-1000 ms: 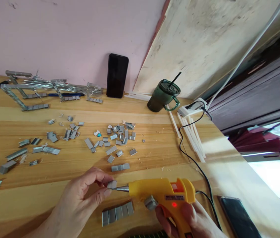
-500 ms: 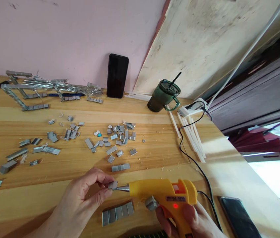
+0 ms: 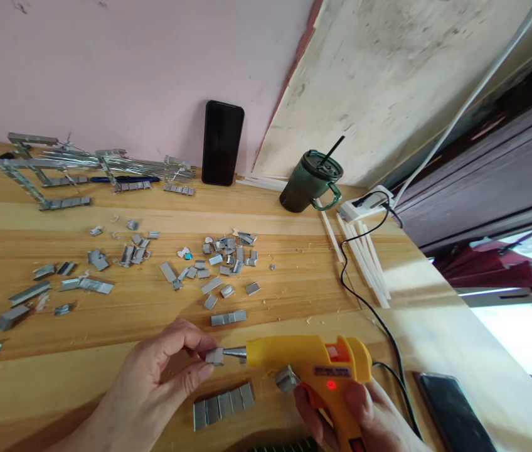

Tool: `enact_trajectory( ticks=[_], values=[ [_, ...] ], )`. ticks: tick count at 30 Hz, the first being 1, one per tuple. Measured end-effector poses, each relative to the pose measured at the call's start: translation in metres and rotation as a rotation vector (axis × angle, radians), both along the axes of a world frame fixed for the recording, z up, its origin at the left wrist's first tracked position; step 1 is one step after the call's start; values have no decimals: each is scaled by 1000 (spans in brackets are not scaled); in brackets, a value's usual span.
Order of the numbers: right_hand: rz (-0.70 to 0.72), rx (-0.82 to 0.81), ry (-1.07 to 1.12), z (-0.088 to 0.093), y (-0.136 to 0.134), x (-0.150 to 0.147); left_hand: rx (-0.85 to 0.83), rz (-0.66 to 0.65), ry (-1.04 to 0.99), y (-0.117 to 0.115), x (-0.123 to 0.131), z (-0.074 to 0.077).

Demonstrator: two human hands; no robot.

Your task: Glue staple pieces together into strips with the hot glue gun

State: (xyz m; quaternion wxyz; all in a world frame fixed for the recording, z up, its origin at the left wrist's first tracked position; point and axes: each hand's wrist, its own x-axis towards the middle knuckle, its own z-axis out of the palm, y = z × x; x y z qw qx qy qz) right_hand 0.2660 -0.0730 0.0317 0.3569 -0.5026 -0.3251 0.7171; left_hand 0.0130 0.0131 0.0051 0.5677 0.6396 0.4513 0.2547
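Note:
My left hand (image 3: pixel 165 370) pinches a small grey metal piece (image 3: pixel 214 356) between thumb and fingers. The metal nozzle of a yellow hot glue gun (image 3: pixel 289 353) meets the right side of that piece. My right hand (image 3: pixel 364 408) is wrapped around the gun's handle, where a red light glows. Another folded metal piece (image 3: pixel 287 379) sits beside the gun at my right fingertips; how it is held is hard to make out. Below the nozzle lies a row of joined metal pieces (image 3: pixel 223 406), and a shorter row (image 3: pixel 228 318) lies beyond it.
Loose metal pieces (image 3: pixel 233 254) are scattered over the wooden table (image 3: pixel 289 289). Metal frames (image 3: pixel 42 169) stand at the back left. A phone (image 3: pixel 223 143) leans on the wall, near a green mug (image 3: pixel 310 182). White glue sticks (image 3: pixel 364 263), a black cord (image 3: pixel 364 300) and another phone (image 3: pixel 454 411) lie rightward.
The glue gun has shifted slightly, its nozzle now at the upper right edge of the pinched metal piece. My left hand keeps its pinch, with the piece turned a little.

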Motion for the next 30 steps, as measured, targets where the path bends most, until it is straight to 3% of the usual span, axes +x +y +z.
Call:
enact_trajectory(
  ticks=[7, 15, 20, 24, 30],
  values=[
    [40, 36, 2, 4, 0, 0, -28, 5, 2, 0, -1, 1],
    [-15, 117, 56, -7, 1, -1, -6, -24, -28, -1, 2, 3],
    [-21, 30, -3, -4, 0, 0, -34, -19, -10, 0, 1, 3],
    [5, 84, 20, -3, 2, -1, -27, -28, -21, 0, 0, 3],
    [-76, 18, 52, -6, -1, -1, -11, -11, -25, 1, 0, -1]
  ],
)
